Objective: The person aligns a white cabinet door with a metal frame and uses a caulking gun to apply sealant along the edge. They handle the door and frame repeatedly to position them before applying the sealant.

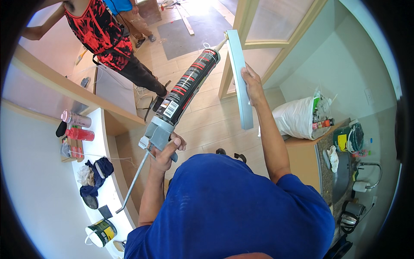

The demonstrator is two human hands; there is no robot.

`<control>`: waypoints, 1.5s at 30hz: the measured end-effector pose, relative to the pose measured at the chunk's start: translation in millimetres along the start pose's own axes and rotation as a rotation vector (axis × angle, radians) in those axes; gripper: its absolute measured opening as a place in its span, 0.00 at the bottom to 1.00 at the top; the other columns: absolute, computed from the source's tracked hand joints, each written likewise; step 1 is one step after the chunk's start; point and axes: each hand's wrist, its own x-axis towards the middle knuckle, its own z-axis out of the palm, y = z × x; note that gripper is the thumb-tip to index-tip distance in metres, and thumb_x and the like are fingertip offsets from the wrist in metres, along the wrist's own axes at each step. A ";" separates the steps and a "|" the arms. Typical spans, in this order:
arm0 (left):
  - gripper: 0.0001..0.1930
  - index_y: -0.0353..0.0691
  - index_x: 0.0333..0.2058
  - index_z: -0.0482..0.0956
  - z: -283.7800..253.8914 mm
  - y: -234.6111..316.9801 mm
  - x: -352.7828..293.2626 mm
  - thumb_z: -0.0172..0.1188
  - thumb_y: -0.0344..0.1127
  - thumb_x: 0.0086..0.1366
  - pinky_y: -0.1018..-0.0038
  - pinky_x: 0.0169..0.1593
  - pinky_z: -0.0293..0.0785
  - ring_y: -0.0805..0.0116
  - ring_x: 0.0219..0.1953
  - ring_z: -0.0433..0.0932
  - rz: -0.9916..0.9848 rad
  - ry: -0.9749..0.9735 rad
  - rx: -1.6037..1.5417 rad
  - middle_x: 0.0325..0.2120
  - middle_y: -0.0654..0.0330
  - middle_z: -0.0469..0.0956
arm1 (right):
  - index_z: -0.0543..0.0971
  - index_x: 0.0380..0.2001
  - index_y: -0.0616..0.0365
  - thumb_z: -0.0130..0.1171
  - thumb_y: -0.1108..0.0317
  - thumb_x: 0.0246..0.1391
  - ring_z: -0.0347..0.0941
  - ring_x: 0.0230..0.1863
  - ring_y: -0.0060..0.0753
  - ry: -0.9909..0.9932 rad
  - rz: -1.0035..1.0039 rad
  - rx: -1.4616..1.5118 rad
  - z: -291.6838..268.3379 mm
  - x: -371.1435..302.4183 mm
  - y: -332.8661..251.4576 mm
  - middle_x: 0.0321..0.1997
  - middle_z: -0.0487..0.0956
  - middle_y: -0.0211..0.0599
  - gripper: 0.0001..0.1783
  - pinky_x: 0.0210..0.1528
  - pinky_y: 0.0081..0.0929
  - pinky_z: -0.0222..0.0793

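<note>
My left hand point(163, 155) is wrapped round the handle of a grey caulking gun point(157, 134). A dark sealant cartridge point(189, 84) with red markings lies in it, and its metal rod sticks out toward my left elbow. The pale nozzle point(221, 44) points away from me, its tip at the far end of a long, narrow, pale blue-white strip point(239, 86). Whether the tip touches the strip I cannot tell. My right hand point(253, 86) grips that strip by its right edge, about midway along, holding it up above the floor.
A white ledge point(105, 142) on the left carries bottles, cloths and a bucket point(101, 232). To the right stand a stuffed white sack point(295, 118) and a counter with a sink and kettle point(351, 216). Two people work ahead, one in a red-black top point(101, 32), beyond a wooden-framed door point(269, 43).
</note>
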 end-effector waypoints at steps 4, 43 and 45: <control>0.10 0.36 0.33 0.74 2.5 -1.8 0.4 0.63 0.36 0.65 0.60 0.41 0.77 0.62 0.27 0.77 -0.026 0.032 -0.014 0.22 0.56 0.75 | 0.66 0.76 0.59 0.56 0.48 0.74 0.76 0.33 0.23 -0.002 0.022 0.007 0.2 -0.6 2.3 0.36 0.79 0.29 0.37 0.33 0.23 0.74; 0.08 0.34 0.34 0.76 -6.3 -11.6 -6.8 0.64 0.32 0.68 0.67 0.36 0.76 0.65 0.29 0.79 -0.024 0.080 -0.081 0.23 0.56 0.78 | 0.69 0.74 0.58 0.51 0.52 0.77 0.75 0.29 0.20 -0.042 0.067 -0.063 24.1 15.9 -15.5 0.32 0.78 0.28 0.31 0.30 0.23 0.76; 0.09 0.35 0.34 0.75 -6.4 -11.6 -9.6 0.64 0.33 0.67 0.66 0.36 0.76 0.65 0.28 0.78 -0.032 0.089 -0.062 0.22 0.57 0.77 | 0.69 0.74 0.57 0.51 0.52 0.77 0.75 0.29 0.20 -0.031 0.084 -0.058 26.9 16.1 -17.2 0.32 0.78 0.28 0.30 0.29 0.23 0.75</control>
